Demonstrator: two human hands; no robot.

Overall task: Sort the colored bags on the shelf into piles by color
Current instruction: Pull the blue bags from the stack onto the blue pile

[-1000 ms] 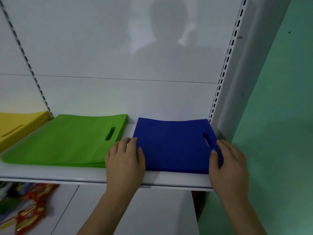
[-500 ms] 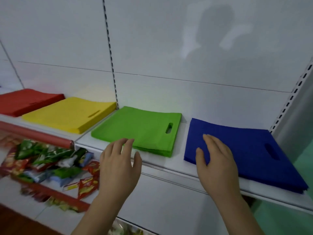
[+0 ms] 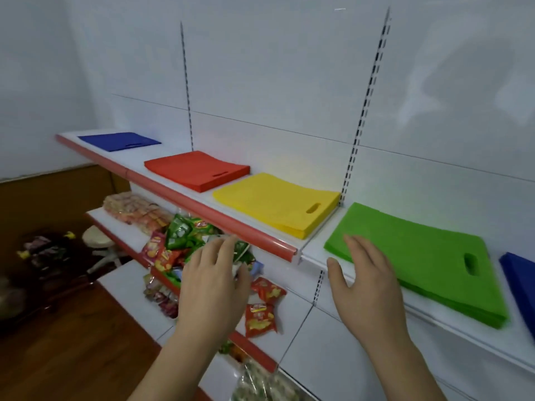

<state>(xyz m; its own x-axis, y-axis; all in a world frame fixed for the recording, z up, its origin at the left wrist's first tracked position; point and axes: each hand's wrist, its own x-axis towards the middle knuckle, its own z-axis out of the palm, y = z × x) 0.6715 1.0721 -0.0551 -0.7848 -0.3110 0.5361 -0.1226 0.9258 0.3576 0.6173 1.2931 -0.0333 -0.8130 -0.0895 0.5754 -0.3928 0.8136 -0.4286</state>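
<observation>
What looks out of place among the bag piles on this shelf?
Blue sits in two places: a blue pile at the far left end and another blue pile at the right edge, with red, yellow and green piles between them.

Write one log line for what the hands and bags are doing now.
left hand open, holds nothing | right hand open, by green pile | yellow pile untouched | red pile untouched
</observation>
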